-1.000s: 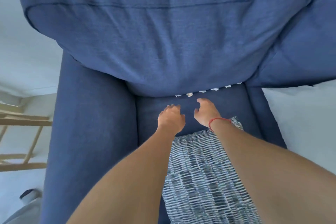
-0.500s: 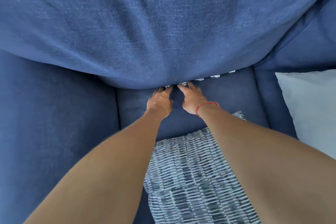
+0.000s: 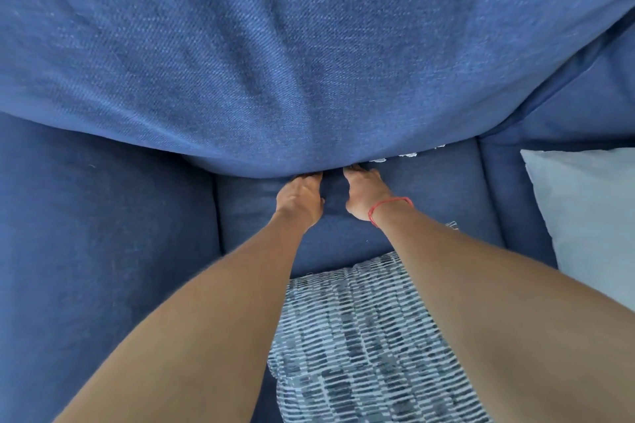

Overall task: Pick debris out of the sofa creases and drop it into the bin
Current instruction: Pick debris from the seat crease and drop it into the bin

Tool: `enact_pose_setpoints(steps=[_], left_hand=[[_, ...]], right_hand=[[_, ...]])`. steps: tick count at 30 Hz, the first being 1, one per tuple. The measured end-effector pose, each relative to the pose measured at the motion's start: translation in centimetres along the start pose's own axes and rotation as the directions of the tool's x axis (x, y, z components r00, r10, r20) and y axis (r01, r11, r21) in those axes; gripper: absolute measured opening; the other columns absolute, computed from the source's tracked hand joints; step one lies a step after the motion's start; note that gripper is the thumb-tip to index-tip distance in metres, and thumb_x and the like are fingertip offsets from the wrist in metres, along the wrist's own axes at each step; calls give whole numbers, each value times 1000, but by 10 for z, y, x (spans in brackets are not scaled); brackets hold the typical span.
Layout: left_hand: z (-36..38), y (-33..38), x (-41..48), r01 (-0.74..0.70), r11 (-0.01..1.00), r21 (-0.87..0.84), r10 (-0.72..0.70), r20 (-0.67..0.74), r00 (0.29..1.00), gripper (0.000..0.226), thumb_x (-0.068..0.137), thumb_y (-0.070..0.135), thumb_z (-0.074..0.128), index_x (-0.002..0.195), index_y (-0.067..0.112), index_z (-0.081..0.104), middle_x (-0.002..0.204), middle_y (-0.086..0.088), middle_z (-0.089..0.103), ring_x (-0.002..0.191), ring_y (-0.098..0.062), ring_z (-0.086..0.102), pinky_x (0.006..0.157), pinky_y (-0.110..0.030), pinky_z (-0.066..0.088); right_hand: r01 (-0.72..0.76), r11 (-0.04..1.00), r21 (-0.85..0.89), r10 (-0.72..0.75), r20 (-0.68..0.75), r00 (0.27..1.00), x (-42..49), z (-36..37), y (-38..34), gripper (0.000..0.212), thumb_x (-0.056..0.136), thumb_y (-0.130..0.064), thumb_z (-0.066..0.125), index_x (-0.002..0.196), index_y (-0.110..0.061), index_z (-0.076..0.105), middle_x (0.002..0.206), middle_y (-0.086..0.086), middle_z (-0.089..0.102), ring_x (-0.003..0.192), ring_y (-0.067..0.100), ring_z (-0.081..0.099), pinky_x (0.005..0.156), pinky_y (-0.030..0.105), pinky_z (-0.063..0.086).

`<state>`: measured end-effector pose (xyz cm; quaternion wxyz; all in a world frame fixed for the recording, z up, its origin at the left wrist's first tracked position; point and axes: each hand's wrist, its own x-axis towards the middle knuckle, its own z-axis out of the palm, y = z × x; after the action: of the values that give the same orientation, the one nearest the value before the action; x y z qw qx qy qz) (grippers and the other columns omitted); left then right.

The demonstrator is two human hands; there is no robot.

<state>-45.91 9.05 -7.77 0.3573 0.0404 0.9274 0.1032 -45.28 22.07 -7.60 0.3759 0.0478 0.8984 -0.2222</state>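
Both hands' fingers (image 3: 311, 176) vanish under the back cushion (image 3: 309, 62); grip unreadable, debris (image 3: 407, 155) half-hidden

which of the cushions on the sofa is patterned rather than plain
The blue-and-white woven cushion with dashed stripes, lying on the seat between the person's forearms. The plain pale grey pillow at the right and the big navy back cushion carry no pattern.
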Motion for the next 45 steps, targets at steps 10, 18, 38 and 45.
enact_pose_setpoints(steps=[10, 18, 38, 45], left_hand=[[-30, 8, -84, 79, 953, -291, -158, -260, 953, 37, 86, 3, 43, 52, 14, 34, 56, -1, 33, 55, -27, 23, 47, -33, 36], [-56, -39, -168, -33, 878, -477, -226, -476, 850, 21, 91, 7, 46, 75, 3, 59, 65, -13, 55, 61, -30, 40, 59, -42, 46], [3, -317, -405, 117, 460, -880, -826, -376, 420, 16, 93, 4, 50, 95, 3, 66, 99, -9, 60, 81, -15, 50, 69, -7, 34], [89, -374, -477, 214, 136, -967, -964, -79, 255, 15, 88, 5, 56, 94, 8, 69, 102, -9, 68, 95, -25, 63, 86, -30, 49]], right_hand=[[19, 999, 40, -7, -272, 962, -72, -39, -29, 24, 86, 4, 42, 65, -7, 44, 71, 11, 49, 68, 35, 44, 58, 31, 39], [185, 980, 72, -153, -319, 935, -130, -36, -109, 22, 93, -9, 49, 103, -9, 68, 111, 14, 69, 100, 37, 64, 85, 43, 55], [543, 837, -66, -545, -2, 839, -245, 170, -375, 23, 90, -12, 48, 89, -8, 70, 103, 7, 69, 92, 27, 65, 82, 40, 57], [653, 738, -167, -610, 248, 753, -285, 274, -427, 18, 92, -14, 54, 102, -13, 69, 110, 7, 69, 103, 26, 64, 90, 36, 53]])
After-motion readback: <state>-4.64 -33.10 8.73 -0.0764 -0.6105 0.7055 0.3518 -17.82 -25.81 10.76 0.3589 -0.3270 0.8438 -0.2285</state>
